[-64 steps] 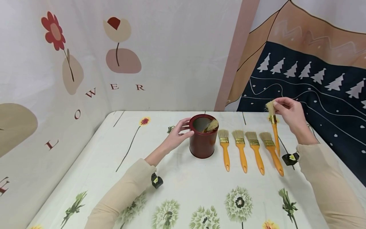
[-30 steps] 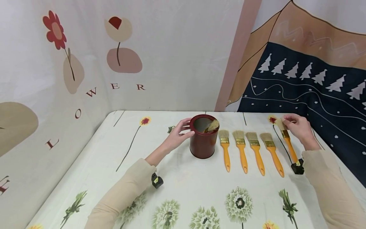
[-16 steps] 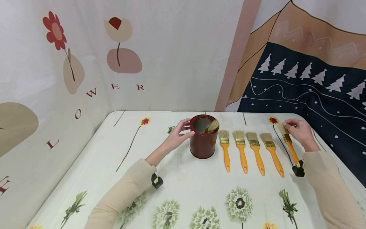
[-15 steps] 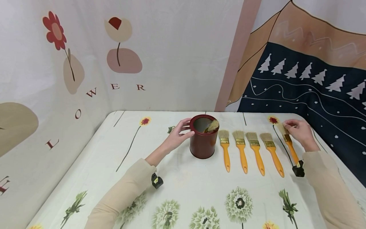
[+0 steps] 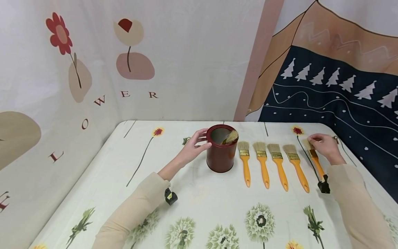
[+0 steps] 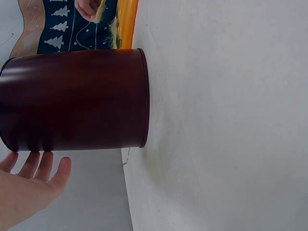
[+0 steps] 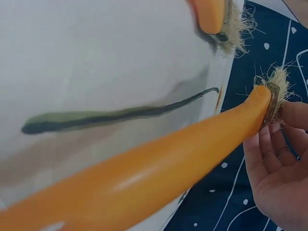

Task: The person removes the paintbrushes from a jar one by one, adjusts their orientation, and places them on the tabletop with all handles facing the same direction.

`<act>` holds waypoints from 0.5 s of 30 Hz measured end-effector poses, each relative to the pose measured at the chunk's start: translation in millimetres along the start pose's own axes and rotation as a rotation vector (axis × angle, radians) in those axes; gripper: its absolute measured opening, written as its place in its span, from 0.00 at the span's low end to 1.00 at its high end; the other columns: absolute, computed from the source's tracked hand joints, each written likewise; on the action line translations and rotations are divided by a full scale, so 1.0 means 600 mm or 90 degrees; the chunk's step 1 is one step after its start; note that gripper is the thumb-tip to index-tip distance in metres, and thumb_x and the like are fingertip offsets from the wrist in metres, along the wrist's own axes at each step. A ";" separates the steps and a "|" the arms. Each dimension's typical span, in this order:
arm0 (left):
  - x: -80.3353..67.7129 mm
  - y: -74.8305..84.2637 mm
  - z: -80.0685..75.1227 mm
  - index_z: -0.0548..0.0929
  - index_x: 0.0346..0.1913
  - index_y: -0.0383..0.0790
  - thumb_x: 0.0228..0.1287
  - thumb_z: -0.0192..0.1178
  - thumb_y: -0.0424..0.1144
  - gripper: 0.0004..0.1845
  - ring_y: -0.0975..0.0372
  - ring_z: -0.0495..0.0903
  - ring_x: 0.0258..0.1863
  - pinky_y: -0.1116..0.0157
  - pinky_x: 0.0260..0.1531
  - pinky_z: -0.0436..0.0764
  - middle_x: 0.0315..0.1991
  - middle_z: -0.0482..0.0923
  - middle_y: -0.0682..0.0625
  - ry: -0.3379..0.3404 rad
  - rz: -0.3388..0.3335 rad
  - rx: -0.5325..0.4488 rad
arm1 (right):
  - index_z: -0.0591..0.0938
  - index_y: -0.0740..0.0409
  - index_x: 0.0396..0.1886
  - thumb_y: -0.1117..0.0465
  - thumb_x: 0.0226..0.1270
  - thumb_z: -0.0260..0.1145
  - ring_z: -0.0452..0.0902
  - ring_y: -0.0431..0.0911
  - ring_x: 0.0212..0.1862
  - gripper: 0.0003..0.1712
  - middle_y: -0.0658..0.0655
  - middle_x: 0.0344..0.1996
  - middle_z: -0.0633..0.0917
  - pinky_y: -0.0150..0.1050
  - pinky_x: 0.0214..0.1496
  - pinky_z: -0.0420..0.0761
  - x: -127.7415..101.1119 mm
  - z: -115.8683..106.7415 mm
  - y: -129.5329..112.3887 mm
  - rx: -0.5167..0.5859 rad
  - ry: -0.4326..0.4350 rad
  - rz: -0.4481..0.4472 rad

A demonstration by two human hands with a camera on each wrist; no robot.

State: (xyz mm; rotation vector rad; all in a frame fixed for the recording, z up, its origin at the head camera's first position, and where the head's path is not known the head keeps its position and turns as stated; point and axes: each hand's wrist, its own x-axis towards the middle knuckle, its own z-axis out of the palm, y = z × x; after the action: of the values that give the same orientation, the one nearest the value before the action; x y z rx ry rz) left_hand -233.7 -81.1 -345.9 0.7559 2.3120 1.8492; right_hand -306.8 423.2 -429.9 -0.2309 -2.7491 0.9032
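Observation:
My left hand [image 5: 190, 149] rests on the left side of a dark red can [image 5: 219, 159], fingers and thumb spread near its rim. In the left wrist view its fingertips touch the can's wall. Bristles of one paintbrush [image 5: 231, 136] stick out over the can's rim. At the right, my right hand [image 5: 326, 147] pinches another paintbrush [image 5: 315, 159] by its pale bristles, orange handle toward me. The right wrist view shows that handle [image 7: 159, 168] large in front; whether the brush fully touches the table, I cannot tell. The handle's end is partly hidden by the wrist camera.
Several paintbrushes [image 5: 261, 155] lie in a row between the can and my right hand, bristles pointing away from me. A white flowered cloth [image 5: 199, 211] covers the table. Printed curtains [image 5: 192, 62] hang behind it and at both sides.
My right hand has come down and to the right with the paintbrush, to beside the row, then slightly lower still. The left hand and the can stay in place.

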 end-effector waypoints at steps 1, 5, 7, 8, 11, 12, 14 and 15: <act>0.000 0.000 0.000 0.56 0.64 0.35 0.61 0.54 0.34 0.29 0.51 0.62 0.57 0.56 0.51 0.66 0.58 0.61 0.39 0.000 0.000 0.000 | 0.74 0.67 0.45 0.51 0.67 0.48 0.69 0.52 0.33 0.23 0.64 0.37 0.75 0.29 0.22 0.70 -0.009 -0.005 -0.013 0.001 -0.007 -0.001; 0.000 0.000 0.000 0.56 0.64 0.35 0.61 0.54 0.34 0.29 0.51 0.62 0.57 0.56 0.51 0.66 0.59 0.60 0.39 -0.001 -0.003 0.001 | 0.73 0.72 0.44 0.58 0.66 0.49 0.67 0.54 0.34 0.19 0.68 0.37 0.74 0.28 0.19 0.67 -0.046 -0.025 -0.069 0.018 -0.044 0.020; 0.000 -0.001 0.000 0.56 0.64 0.35 0.61 0.54 0.34 0.30 0.51 0.62 0.57 0.56 0.51 0.66 0.59 0.60 0.39 -0.002 -0.004 0.001 | 0.73 0.73 0.44 0.60 0.66 0.49 0.67 0.54 0.34 0.18 0.68 0.37 0.74 0.30 0.22 0.68 -0.057 -0.029 -0.087 0.017 -0.058 0.030; 0.000 -0.001 0.000 0.56 0.64 0.35 0.61 0.54 0.34 0.30 0.51 0.62 0.57 0.56 0.51 0.66 0.59 0.60 0.39 -0.002 -0.004 0.001 | 0.72 0.74 0.44 0.61 0.67 0.49 0.67 0.54 0.34 0.18 0.69 0.37 0.73 0.31 0.22 0.70 -0.061 -0.031 -0.093 0.013 -0.064 0.037; 0.000 -0.001 -0.001 0.56 0.64 0.35 0.61 0.54 0.34 0.30 0.51 0.62 0.57 0.56 0.51 0.66 0.59 0.60 0.40 -0.002 -0.005 0.002 | 0.72 0.75 0.44 0.62 0.67 0.48 0.67 0.55 0.34 0.17 0.70 0.37 0.73 0.34 0.24 0.71 -0.064 -0.031 -0.099 0.005 -0.076 0.054; 0.000 -0.001 -0.001 0.56 0.64 0.35 0.61 0.54 0.34 0.30 0.51 0.62 0.57 0.56 0.51 0.66 0.59 0.60 0.40 -0.002 -0.005 0.003 | 0.71 0.75 0.44 0.62 0.67 0.48 0.67 0.55 0.35 0.17 0.70 0.38 0.72 0.34 0.24 0.71 -0.065 -0.030 -0.101 0.004 -0.078 0.060; 0.000 0.000 -0.001 0.56 0.64 0.35 0.61 0.54 0.34 0.29 0.51 0.62 0.57 0.56 0.52 0.66 0.59 0.60 0.39 -0.001 -0.006 0.003 | 0.71 0.75 0.44 0.62 0.66 0.48 0.67 0.55 0.35 0.17 0.70 0.38 0.72 0.32 0.23 0.70 -0.067 -0.029 -0.101 0.000 -0.081 0.064; 0.000 0.000 -0.001 0.56 0.64 0.35 0.61 0.54 0.34 0.29 0.51 0.62 0.57 0.55 0.52 0.66 0.59 0.60 0.40 -0.001 -0.007 0.004 | 0.71 0.75 0.44 0.62 0.66 0.48 0.67 0.55 0.35 0.17 0.70 0.38 0.72 0.32 0.24 0.70 -0.067 -0.028 -0.099 -0.003 -0.081 0.064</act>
State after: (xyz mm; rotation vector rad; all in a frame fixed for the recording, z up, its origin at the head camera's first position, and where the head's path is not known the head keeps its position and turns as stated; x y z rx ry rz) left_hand -233.7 -81.6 -345.8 0.7434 2.3168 1.8382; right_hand -268.3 376.4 -388.0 -0.3266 -2.8789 0.9687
